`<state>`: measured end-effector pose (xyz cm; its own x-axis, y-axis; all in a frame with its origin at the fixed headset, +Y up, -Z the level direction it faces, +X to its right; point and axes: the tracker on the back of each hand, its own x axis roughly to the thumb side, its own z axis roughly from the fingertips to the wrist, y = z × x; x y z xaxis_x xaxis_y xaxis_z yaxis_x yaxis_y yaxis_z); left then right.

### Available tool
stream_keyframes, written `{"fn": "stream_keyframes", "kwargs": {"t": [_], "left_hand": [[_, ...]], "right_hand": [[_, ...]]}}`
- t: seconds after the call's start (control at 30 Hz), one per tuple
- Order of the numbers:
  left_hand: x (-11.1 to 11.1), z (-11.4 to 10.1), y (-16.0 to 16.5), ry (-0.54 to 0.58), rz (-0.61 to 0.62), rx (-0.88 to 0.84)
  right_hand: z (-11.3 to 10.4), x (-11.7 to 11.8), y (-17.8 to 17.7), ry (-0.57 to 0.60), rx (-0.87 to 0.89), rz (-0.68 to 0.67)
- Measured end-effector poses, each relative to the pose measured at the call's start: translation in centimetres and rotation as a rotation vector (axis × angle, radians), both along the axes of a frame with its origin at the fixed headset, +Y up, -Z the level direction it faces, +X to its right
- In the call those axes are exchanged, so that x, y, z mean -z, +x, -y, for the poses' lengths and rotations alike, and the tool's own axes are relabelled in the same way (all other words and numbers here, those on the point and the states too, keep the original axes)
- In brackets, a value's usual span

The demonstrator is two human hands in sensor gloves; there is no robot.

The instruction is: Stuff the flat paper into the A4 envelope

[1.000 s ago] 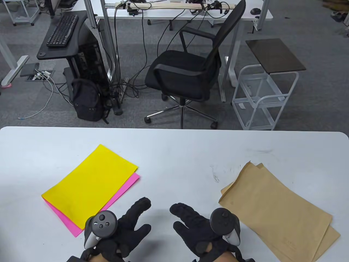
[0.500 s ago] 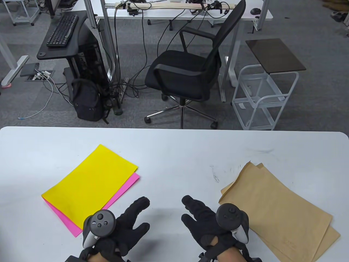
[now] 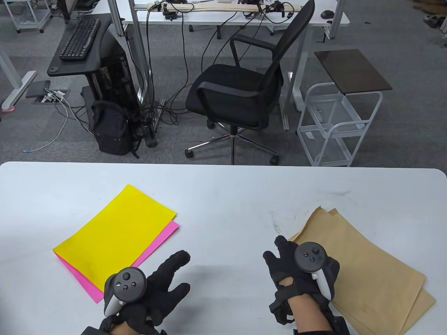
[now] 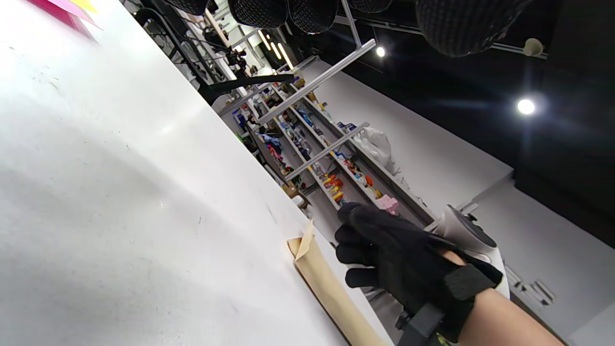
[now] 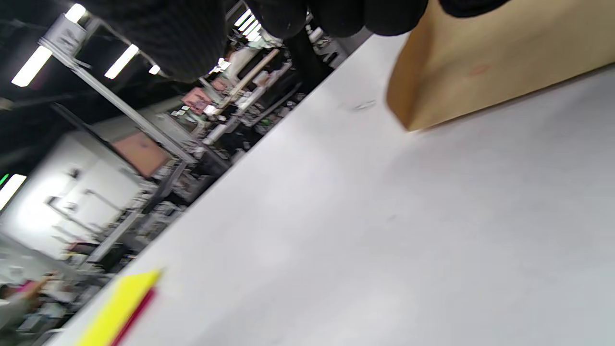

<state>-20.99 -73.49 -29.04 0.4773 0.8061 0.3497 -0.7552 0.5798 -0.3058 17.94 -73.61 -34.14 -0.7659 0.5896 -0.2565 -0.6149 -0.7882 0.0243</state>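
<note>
right hand (image 3: 297, 270): fingers spread loose, gripping nothing, over near-left corner of top envelope (image 3: 363, 265)
left hand (image 3: 153, 289): fingers splayed, holding nothing, above table (image 3: 227, 195)
yellow paper (image 3: 115, 233): just left of left hand, on pink sheet (image 3: 153, 249)

The table (image 3: 223, 195) is white with faint dark scuffs. A yellow sheet (image 3: 115, 237) lies over a pink sheet (image 3: 164, 237). The 2 envelopes (image 3: 370, 265) are plain kraft brown. Both gloves are black, each carrying a dark grey and white tracker (image 3: 126, 283).
</note>
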Motion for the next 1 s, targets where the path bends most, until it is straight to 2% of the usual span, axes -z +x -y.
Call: {"fn": "stream_keyframes", "kwargs": {"t": [0.2, 0.33, 0.57, 0.67, 1.0], "left_hand": [[0.2, 0.0, -0.2, -0.005, -0.007, 0.001], [0.2, -0.1, -0.3, -0.007, -0.01, -0.001], [0.2, -0.1, -0.4, -0.009, -0.01, 0.0], [0.3, -0.2, -0.4, -0.008, -0.01, -0.002], [0.4, -0.3, -0.6, -0.001, -0.02, 0.002]], "right_hand": [[1.1, 2.0, -0.3, -0.179, -0.311, 0.185], [1.7, 3.1, -0.8, -0.264, -0.438, 0.24], [3.6, 3.5, -0.3, -0.324, -0.356, 0.246], [3.7, 3.3, 0.0, -0.276, -0.363, 0.239], [3.2, 2.4, 1.5, -0.187, -0.219, 0.23]]}}
